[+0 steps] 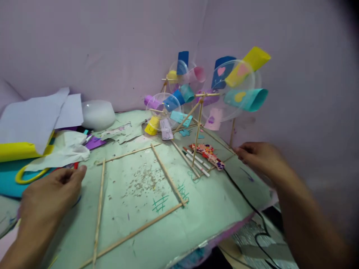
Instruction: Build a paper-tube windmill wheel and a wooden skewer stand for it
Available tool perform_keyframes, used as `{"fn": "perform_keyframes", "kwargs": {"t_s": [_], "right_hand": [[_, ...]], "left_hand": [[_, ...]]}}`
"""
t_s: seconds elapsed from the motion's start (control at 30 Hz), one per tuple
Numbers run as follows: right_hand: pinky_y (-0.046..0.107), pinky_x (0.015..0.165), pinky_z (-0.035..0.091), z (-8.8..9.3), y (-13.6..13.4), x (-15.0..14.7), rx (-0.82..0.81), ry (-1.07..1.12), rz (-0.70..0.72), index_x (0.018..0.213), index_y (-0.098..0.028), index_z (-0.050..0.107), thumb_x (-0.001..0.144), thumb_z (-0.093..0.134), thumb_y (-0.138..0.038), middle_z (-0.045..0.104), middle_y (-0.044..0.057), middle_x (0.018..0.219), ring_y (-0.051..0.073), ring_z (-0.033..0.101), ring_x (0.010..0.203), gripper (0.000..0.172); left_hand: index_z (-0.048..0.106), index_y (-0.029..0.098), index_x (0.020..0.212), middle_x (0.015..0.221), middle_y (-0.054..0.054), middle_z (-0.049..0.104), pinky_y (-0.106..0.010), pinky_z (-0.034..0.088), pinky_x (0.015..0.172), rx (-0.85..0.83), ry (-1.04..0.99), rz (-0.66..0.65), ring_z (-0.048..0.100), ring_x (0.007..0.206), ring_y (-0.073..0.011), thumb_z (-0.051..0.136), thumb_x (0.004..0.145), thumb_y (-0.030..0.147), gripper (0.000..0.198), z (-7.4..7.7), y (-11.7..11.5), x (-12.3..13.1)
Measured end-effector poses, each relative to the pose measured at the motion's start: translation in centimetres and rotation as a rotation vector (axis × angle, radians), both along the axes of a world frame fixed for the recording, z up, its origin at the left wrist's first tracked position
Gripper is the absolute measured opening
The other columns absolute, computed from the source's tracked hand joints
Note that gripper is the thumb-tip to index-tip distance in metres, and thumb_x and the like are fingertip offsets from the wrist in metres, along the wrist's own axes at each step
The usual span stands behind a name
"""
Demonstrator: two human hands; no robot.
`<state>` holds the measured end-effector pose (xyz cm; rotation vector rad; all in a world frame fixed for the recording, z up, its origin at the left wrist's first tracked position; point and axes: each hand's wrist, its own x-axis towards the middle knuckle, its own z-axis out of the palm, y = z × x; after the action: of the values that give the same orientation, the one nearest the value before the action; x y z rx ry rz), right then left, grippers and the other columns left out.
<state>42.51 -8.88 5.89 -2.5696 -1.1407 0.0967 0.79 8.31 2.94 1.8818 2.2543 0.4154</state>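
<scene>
My right hand (259, 158) is closed, its fingertips pinching the back right corner of a wooden stick frame (198, 138). This frame carries a clear plastic disc wheel (234, 89) with coloured paper tubes around its rim. My left hand (53, 198) hovers over the table's left side with curled fingers, close to yellow-handled scissors (21, 177); whatever it may hold is hidden. Between the hands, thin wooden sticks (134, 233) lie in a four-sided outline on the table. A flower-patterned glue gun (207, 153) and several white markers (198, 160) rest within the upright frame's base.
Behind stands another paper-tube wheel (164, 112), with more tubes and discs beyond. White paper sheets (33, 119), crumpled tissue (61, 149) and a white bowl (98, 114) crowd the left. A black cord (246, 198) runs over the table's (218, 209) right edge. Walls close in behind and right.
</scene>
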Motion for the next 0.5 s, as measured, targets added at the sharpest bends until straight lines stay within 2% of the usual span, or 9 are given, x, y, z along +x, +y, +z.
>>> {"fn": "perform_keyframes", "kwargs": {"t_s": [0.1,0.2,0.37,0.5], "right_hand": [[0.027,0.053,0.035,-0.2,0.1,1.3,-0.115,-0.031,-0.033,0.076,-0.017,0.067,0.08,0.049,-0.035,0.066,0.007,0.067,0.019,0.057,0.061,0.026],[0.026,0.056,0.036,-0.9,1.4,0.2,-0.163,0.012,0.064,0.076,-0.016,0.068,0.081,0.049,-0.041,0.067,0.007,0.071,0.019,0.059,0.066,0.032],[0.026,0.051,0.033,-3.4,4.1,-0.7,-0.25,0.133,0.221,0.067,-0.018,0.067,0.07,0.056,-0.056,0.064,0.004,0.062,0.018,0.058,0.061,0.04],[0.026,0.049,0.032,-4.5,5.6,0.1,-0.269,0.232,0.17,0.062,-0.018,0.064,0.065,0.062,-0.054,0.058,0.002,0.054,0.017,0.055,0.057,0.035]], "left_hand": [[0.062,0.024,0.081,0.068,-0.002,0.062,-0.026,0.037,0.057,-0.007,0.008,0.008,0.055,0.072,-0.0222,0.041,0.073,0.057,0.04,-0.7,0.6,-0.5],[0.061,0.025,0.078,0.065,0.0,0.062,-0.026,0.037,0.057,-0.016,0.012,-0.013,0.055,0.07,-0.0214,0.044,0.073,0.053,0.033,-1.0,0.8,-0.6],[0.061,0.022,0.078,0.071,-0.003,0.063,-0.026,0.037,0.058,-0.015,-0.021,-0.045,0.056,0.073,-0.0212,0.045,0.075,0.048,0.031,0.0,-0.4,0.4],[0.063,0.022,0.085,0.08,-0.005,0.066,-0.028,0.037,0.059,-0.047,-0.034,-0.031,0.056,0.077,-0.0233,0.045,0.076,0.048,0.033,0.3,-0.8,0.8]]}}
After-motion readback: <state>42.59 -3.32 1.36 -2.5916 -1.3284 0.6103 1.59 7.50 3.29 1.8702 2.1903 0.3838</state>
